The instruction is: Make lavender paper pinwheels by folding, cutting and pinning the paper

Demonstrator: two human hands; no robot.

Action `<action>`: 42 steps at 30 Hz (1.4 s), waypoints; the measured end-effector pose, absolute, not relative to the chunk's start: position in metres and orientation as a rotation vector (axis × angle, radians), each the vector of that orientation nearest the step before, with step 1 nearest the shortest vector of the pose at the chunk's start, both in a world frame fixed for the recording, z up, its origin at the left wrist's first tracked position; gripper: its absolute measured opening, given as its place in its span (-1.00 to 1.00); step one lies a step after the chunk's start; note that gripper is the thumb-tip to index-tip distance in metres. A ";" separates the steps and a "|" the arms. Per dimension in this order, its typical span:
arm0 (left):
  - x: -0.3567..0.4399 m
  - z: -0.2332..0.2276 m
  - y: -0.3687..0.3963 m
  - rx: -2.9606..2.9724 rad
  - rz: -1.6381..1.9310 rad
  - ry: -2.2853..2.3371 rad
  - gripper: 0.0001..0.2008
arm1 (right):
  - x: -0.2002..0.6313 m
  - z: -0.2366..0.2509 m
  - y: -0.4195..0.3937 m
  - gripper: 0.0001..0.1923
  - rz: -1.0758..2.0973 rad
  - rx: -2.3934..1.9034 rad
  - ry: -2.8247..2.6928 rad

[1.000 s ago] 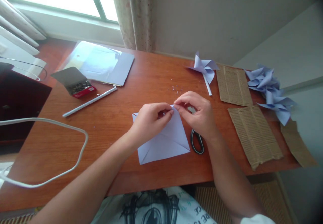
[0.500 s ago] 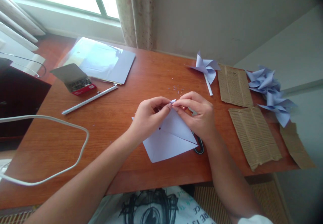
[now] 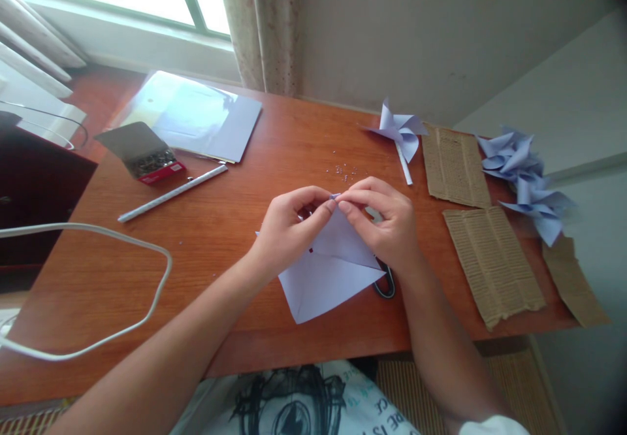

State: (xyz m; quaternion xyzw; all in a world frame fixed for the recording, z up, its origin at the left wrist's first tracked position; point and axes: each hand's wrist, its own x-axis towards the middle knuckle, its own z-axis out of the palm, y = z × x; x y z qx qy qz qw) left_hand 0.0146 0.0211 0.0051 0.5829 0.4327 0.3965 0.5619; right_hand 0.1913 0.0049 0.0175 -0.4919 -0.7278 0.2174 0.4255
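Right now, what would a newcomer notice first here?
Both hands, left hand and right hand, pinch one corner of a pale paper sheet at mid-table. A finished paper pinwheel lies beyond them, and more pinwheels lie at the right by corrugated cardboard strips.

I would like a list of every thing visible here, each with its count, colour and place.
paper sheet: 1, pale lilac, desk centre, one corner pinched up
scissors: 1, black handles, partly under the sheet
pinwheels: one far centre, a lilac heap at right
cardboard pieces: 3, brown, right
rolled stick: 1, white, left
pin box: 1, red, open
folder: 1, far left
cable: 1, white
desk: 1, reddish wood
left hand, right hand: pinching the sheet's corner
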 end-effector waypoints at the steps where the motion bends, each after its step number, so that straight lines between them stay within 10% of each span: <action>1: 0.015 0.005 0.021 1.368 0.941 1.017 -0.76 | 0.191 0.018 0.005 -0.87 0.571 -1.230 -1.804; 42: 0.015 0.001 0.020 1.412 0.935 0.998 -0.82 | 0.192 0.016 0.004 -0.95 0.944 -1.326 -1.539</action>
